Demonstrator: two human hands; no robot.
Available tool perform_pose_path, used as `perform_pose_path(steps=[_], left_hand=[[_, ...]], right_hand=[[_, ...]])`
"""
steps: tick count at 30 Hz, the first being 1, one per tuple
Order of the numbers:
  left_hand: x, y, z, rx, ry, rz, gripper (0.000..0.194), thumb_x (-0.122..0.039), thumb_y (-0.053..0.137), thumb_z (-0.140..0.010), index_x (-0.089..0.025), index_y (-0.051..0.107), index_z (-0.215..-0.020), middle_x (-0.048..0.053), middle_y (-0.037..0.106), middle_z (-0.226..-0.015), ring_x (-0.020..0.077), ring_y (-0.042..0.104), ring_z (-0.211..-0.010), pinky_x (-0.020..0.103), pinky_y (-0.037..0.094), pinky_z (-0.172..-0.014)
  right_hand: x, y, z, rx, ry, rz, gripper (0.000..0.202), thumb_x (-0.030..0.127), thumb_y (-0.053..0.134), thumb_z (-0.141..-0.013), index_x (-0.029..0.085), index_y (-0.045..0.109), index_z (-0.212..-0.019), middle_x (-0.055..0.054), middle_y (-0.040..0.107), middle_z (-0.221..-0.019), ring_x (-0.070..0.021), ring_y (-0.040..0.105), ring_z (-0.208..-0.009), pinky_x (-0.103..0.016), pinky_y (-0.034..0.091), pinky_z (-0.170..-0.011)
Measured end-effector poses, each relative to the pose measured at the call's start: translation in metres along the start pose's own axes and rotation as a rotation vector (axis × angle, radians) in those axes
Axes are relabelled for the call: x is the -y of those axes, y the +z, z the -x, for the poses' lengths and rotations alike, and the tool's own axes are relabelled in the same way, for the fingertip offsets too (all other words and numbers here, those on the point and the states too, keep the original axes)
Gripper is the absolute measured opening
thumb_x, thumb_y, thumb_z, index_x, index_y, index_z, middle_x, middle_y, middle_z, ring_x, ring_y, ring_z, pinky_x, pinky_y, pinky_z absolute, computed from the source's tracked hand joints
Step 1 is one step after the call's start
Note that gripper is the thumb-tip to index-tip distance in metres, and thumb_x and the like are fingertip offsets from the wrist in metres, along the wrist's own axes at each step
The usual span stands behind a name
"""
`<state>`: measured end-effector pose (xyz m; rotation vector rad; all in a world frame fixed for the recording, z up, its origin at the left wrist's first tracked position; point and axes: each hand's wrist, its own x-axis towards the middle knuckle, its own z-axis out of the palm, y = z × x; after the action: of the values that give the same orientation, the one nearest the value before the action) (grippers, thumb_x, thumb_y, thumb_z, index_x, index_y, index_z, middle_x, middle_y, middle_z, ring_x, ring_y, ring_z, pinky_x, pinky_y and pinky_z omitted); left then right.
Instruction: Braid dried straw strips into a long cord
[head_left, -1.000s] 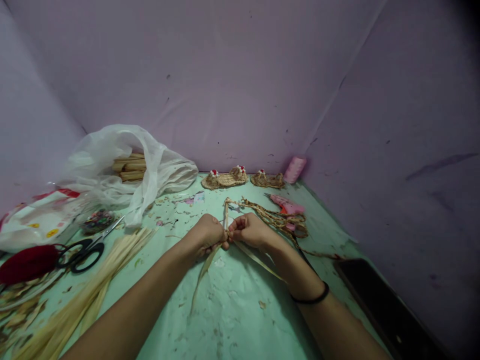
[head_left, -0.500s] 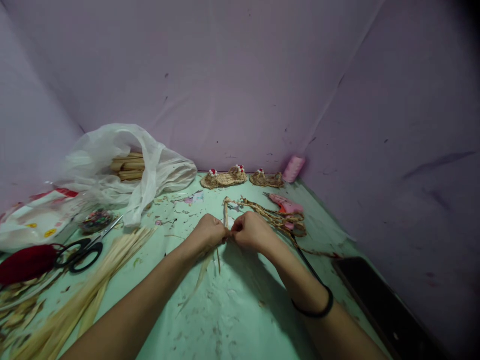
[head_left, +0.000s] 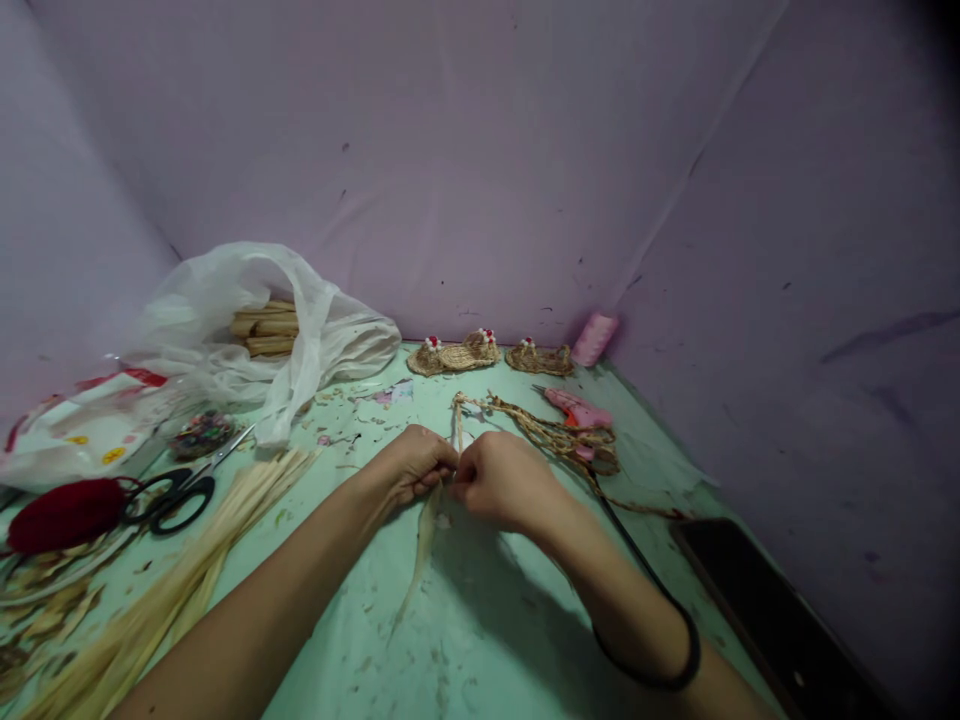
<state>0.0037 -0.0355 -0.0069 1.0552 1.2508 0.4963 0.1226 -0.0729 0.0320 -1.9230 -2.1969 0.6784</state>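
Observation:
My left hand (head_left: pixel 418 466) and my right hand (head_left: pixel 501 480) meet at the middle of the table, fingers pinched closed on a pale plant-fibre cord (head_left: pixel 459 425). The cord runs from a knot-like end on the table straight down to my fingertips. Below them hangs a loose pale fibre strip (head_left: pixel 424 545). The fingers hide the exact spot where the fibres come together. Just beyond my right hand lies a bundle of brown twisted cord (head_left: pixel 555 432), joined or close to the far end of the pale one; I cannot tell which.
Woven miniature sandals (head_left: pixel 454 357) and a pink thread spool (head_left: pixel 595 339) stand by the wall. A pink-handled tool (head_left: pixel 576 408) lies right. Leftward are black scissors (head_left: pixel 180 498), red yarn (head_left: pixel 64 515), dried strips (head_left: pixel 225 530) and a plastic bag (head_left: pixel 300 290). A dark phone-like slab (head_left: pixel 765 600) lies right.
My right wrist has turned and lowered, and its fist is now tighter against my left fingertips. The loose strip hangs more steeply. The view has shifted slightly.

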Motion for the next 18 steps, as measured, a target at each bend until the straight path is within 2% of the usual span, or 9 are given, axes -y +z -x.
perform_pose_path(steps=[2, 5, 6, 8, 11, 13, 15, 18], left_hand=[[0.0, -0.004, -0.001, 0.063, -0.012, 0.008, 0.009, -0.015, 0.049, -0.047, -0.015, 0.042, -0.042, -0.006, 0.036, -0.032, 0.001, 0.02, -0.026, 0.018, 0.007, -0.029], [0.0, -0.008, -0.001, 0.118, -0.023, 0.016, 0.008, -0.02, 0.054, -0.047, -0.013, 0.049, -0.049, -0.007, 0.037, -0.035, 0.0007, 0.021, -0.027, 0.017, 0.007, -0.03], [-0.001, -0.008, -0.001, 0.123, -0.022, 0.015, 0.009, -0.02, 0.054, -0.047, -0.013, 0.05, -0.05, -0.007, 0.037, -0.036, 0.0006, 0.021, -0.028, 0.017, 0.007, -0.03], [-0.001, -0.008, 0.0, 0.123, -0.012, 0.008, 0.009, -0.02, 0.054, -0.047, -0.013, 0.048, -0.05, -0.007, 0.038, -0.036, 0.0005, 0.022, -0.028, 0.017, 0.007, -0.031], [-0.001, -0.006, 0.001, 0.11, 0.012, -0.009, 0.009, -0.019, 0.051, -0.049, -0.014, 0.044, -0.046, -0.007, 0.037, -0.036, 0.0007, 0.021, -0.027, 0.017, 0.008, -0.031], [0.0, -0.005, 0.001, 0.093, 0.021, -0.028, 0.009, -0.018, 0.05, -0.049, -0.015, 0.043, -0.045, -0.007, 0.036, -0.035, 0.0012, 0.022, -0.027, 0.017, 0.009, -0.03], [0.001, -0.005, 0.0, 0.089, 0.021, -0.052, 0.008, -0.018, 0.051, -0.049, -0.015, 0.044, -0.046, -0.007, 0.036, -0.035, 0.0016, 0.022, -0.027, 0.017, 0.01, -0.03], [0.001, -0.008, 0.0, 0.105, 0.037, -0.091, 0.01, -0.02, 0.052, -0.05, -0.015, 0.045, -0.046, -0.006, 0.037, -0.036, 0.0023, 0.024, -0.028, 0.017, 0.011, -0.03]], right_hand=[[-0.015, -0.008, -0.006, 0.074, -0.014, -0.15, 0.017, 0.032, 0.061, -0.059, 0.016, 0.067, -0.06, -0.003, 0.055, -0.05, -0.0123, 0.048, -0.049, -0.023, 0.028, -0.046], [-0.034, -0.011, -0.019, -0.048, 0.129, -0.38, 0.013, 0.024, 0.057, -0.064, 0.013, 0.063, -0.059, -0.002, 0.055, -0.05, -0.0098, 0.046, -0.047, -0.021, 0.031, -0.045], [-0.037, -0.01, -0.022, -0.05, 0.187, -0.481, 0.011, 0.02, 0.056, -0.065, 0.012, 0.061, -0.059, -0.002, 0.055, -0.05, -0.0096, 0.047, -0.047, -0.02, 0.033, -0.045], [-0.035, -0.004, -0.025, 0.065, 0.269, -0.713, 0.01, 0.016, 0.054, -0.067, 0.012, 0.058, -0.058, -0.003, 0.056, -0.051, -0.0097, 0.049, -0.047, -0.02, 0.037, -0.047], [-0.026, 0.007, -0.025, 0.274, 0.303, -0.958, 0.012, 0.012, 0.049, -0.067, 0.013, 0.053, -0.056, -0.001, 0.052, -0.047, -0.0092, 0.048, -0.043, -0.021, 0.039, -0.045], [-0.022, 0.013, -0.026, 0.269, 0.301, -0.972, 0.012, 0.01, 0.049, -0.065, 0.014, 0.05, -0.054, 0.003, 0.045, -0.04, -0.0066, 0.039, -0.036, -0.019, 0.032, -0.039], [-0.023, 0.018, -0.027, 0.19, 0.29, -0.916, 0.012, 0.008, 0.05, -0.062, 0.014, 0.048, -0.052, 0.006, 0.038, -0.037, -0.0041, 0.029, -0.032, -0.018, 0.022, -0.035], [-0.026, 0.021, -0.03, 0.1, 0.255, -0.859, 0.011, 0.009, 0.052, -0.058, 0.013, 0.048, -0.049, 0.006, 0.036, -0.037, -0.0032, 0.026, -0.034, -0.019, 0.017, -0.035]])
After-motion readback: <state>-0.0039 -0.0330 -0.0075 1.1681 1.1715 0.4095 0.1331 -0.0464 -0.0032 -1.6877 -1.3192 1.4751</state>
